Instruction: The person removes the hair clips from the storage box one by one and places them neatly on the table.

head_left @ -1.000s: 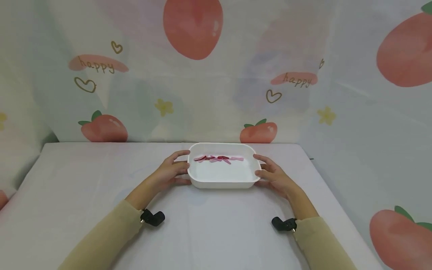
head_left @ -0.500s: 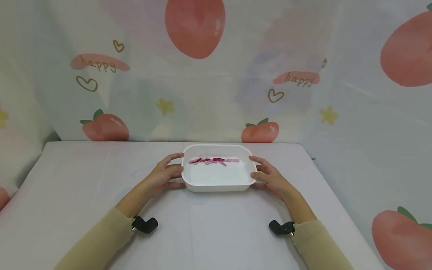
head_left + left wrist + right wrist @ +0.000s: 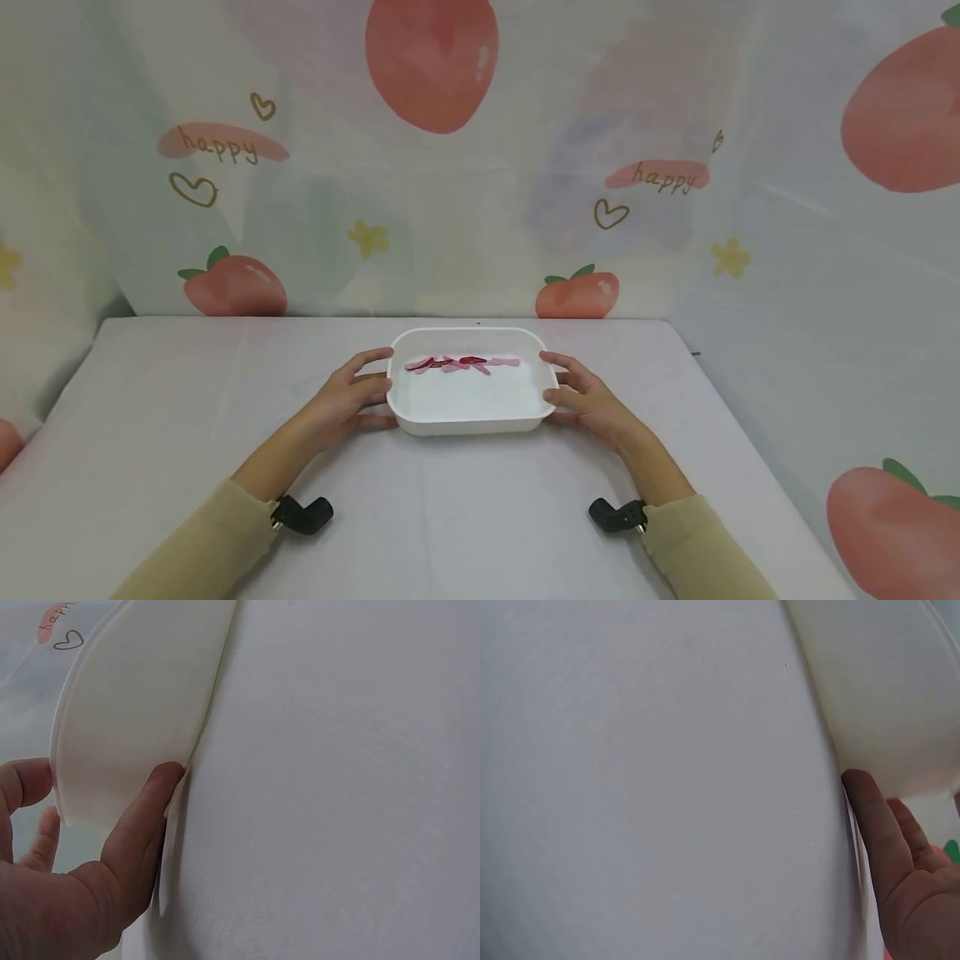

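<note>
Together, the left hand (image 3: 337, 405) and right hand (image 3: 594, 406) grip a white tray (image 3: 472, 406) by its short ends, fingers spread, on the bench (image 3: 480, 517); pink and red pieces (image 3: 472, 361) lie inside.

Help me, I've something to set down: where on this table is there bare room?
Bare: the broad patch between the left hand and the left edge of the table; the narrower one between the right hand and the right edge; the near middle, between the sleeves. Crowded: the tray, held at both ends, strips lying across it.
</note>
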{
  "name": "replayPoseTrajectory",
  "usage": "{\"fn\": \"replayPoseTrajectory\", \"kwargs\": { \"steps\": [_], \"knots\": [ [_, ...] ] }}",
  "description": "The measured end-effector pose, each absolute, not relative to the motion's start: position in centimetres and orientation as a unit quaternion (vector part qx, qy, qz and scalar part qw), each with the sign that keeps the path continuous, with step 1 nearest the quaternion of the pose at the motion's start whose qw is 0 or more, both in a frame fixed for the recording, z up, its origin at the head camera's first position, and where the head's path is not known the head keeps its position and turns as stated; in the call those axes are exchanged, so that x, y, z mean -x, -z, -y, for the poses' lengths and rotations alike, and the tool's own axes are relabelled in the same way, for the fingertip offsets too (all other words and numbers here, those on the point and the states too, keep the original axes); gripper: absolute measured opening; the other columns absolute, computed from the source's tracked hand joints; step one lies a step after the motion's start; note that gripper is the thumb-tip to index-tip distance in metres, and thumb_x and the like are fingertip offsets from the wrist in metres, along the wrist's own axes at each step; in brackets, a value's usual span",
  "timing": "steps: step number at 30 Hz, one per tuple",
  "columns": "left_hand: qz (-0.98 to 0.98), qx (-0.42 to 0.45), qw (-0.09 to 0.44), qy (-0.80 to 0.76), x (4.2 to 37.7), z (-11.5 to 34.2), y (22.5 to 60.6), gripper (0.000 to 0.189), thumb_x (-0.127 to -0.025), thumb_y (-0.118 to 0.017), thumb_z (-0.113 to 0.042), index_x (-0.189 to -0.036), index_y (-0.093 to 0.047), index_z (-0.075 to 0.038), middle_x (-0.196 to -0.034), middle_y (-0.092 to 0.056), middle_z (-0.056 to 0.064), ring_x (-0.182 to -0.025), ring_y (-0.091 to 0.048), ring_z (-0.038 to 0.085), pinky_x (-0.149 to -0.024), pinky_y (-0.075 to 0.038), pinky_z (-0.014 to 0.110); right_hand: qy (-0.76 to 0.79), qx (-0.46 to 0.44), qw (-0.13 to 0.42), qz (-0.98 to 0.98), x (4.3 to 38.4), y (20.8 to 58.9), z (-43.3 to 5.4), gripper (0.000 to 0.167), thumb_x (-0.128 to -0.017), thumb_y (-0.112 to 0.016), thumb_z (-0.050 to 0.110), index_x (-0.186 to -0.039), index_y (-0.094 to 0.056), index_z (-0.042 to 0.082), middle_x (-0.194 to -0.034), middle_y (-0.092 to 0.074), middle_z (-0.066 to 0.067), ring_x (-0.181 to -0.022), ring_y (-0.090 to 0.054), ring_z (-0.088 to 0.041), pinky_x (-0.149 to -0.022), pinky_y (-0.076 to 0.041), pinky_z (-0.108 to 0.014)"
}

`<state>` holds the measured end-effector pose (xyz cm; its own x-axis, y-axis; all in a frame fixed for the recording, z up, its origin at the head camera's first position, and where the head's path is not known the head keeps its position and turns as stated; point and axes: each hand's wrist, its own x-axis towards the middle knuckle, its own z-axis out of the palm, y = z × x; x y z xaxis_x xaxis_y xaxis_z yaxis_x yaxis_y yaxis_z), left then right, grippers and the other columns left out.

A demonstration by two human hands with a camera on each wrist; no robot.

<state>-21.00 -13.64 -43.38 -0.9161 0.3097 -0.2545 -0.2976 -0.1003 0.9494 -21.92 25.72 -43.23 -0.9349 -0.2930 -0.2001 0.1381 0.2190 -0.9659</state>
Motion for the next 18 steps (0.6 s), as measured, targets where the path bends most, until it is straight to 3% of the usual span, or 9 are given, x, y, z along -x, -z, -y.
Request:
{"fn": "replayPoseTrajectory", "kwargs": {
  "steps": [18],
  "knots": [
    [-0.643,0.000,0.197,-0.740,19.2,16.0,43.5,0.060,-0.099,-0.055,-0.011,-0.153,-0.031,-0.021,-0.151,-0.042,0.022,-0.115,-0.063,0.030,-0.088,-0.058,0.051,0.623,0.072,0.185,-0.756,21.0,43.1,-23.4,0.067,-0.096,-0.066,0.011,-0.154,-0.034,0.020,-0.139,-0.040,-0.022,-0.112,-0.057,-0.031,-0.092,-0.058,-0.040]
  ]
}}
